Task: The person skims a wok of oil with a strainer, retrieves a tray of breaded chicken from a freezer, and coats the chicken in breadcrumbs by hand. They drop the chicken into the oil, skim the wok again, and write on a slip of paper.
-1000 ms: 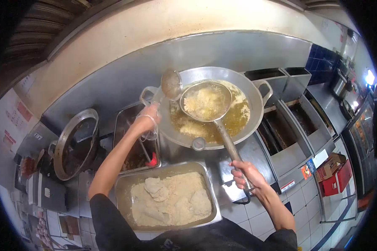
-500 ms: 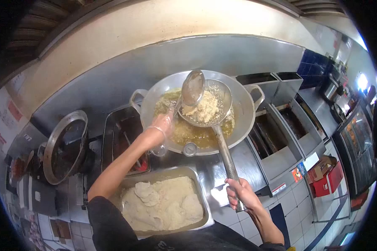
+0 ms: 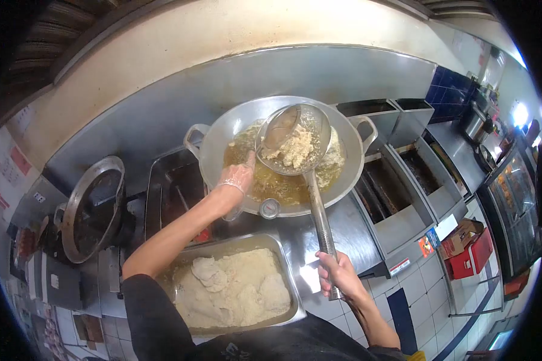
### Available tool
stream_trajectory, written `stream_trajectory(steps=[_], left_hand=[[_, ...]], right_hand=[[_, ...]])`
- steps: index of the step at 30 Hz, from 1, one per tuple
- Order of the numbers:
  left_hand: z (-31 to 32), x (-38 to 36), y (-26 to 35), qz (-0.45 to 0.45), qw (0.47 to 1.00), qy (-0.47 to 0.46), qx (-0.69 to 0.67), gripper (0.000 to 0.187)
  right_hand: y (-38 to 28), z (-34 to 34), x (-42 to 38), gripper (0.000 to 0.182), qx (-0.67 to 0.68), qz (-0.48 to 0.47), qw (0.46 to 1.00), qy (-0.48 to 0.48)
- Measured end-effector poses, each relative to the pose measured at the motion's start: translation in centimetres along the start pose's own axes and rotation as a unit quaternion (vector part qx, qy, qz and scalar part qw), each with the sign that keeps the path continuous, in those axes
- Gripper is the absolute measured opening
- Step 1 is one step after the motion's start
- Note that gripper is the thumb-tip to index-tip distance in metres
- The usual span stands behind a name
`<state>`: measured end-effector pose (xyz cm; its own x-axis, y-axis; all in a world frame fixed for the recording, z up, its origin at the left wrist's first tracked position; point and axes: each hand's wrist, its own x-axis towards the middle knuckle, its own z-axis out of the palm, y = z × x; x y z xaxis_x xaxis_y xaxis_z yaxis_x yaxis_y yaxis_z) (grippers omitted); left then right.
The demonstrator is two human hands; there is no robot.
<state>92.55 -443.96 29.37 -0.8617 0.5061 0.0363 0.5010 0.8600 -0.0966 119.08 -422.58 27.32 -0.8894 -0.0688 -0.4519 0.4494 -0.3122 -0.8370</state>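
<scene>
**Breaded pieces coming up from the oil**

The right hand [image 3: 337,275] is gripping the end of a long-handled strainer [image 3: 295,141], holding it over the wok [image 3: 349,159]. The gloved left hand [image 3: 238,175] is clasping a ladle [image 3: 281,127], pressing into the strainer's breaded pieces [image 3: 295,150], likely hot, crumbly and greasy; the far handle end looks safest to hold.

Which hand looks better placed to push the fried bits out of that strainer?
Probably the left hand: it holds the ladle already inside the strainer, against the crumbs. The right hand grips the strainer's handle far back.
</scene>
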Motion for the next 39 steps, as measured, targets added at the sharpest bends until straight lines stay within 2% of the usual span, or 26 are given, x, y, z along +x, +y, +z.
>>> stream_trajectory(steps=[9,11,14,17,20,27,29,31,37,39], left_hand=[[-0.1,-1.8,-3.7,-0.020,0.999,0.006,0.028,0.072],[0.5,-2.7,-4.4,-0.012,0.999,0.037,0.009,0.070],[-3.9,-5.2,-1.6,-0.041,0.998,-0.001,-0.051,0.065],[-5.4,-6.4,-0.1,-0.023,0.998,-0.009,-0.054,0.066],[-4.4,-6.4,0.2,0.015,0.997,0.025,-0.070,0.066],[-4.5,-6.2,1.9,0.036,0.998,0.013,-0.049,0.076],[-5.4,-7.0,2.7,0.025,0.999,-0.027,-0.035,0.080],[-5.2,-6.9,3.4,0.023,0.999,-0.038,-0.024,0.081],[-2.7,-5.6,4.0,0.032,0.997,-0.064,-0.018,0.081],[-2.8,-5.6,4.1,0.039,0.997,-0.070,-0.015,0.081]], right_hand=[[-0.1,0.5,-0.2,0.023,0.032,-0.008,0.999,-0.006],[0.1,0.5,-0.1,0.023,0.032,-0.014,0.999,-0.009],[0.1,0.4,0.0,0.024,0.036,-0.013,0.999,-0.006],[-0.1,0.4,-0.3,0.025,0.057,-0.006,0.998,-0.013],[-0.1,0.6,-0.3,0.026,0.065,-0.009,0.998,-0.009],[0.8,0.4,0.0,0.025,0.077,-0.023,0.997,-0.012],[0.9,0.5,0.0,0.025,0.074,-0.026,0.997,-0.011],[1.4,0.5,0.3,0.020,0.077,-0.024,0.997,-0.013],[1.2,0.7,0.2,0.020,0.077,-0.026,0.997,-0.014],[1.1,0.6,0.2,0.025,0.073,-0.030,0.997,-0.014]])
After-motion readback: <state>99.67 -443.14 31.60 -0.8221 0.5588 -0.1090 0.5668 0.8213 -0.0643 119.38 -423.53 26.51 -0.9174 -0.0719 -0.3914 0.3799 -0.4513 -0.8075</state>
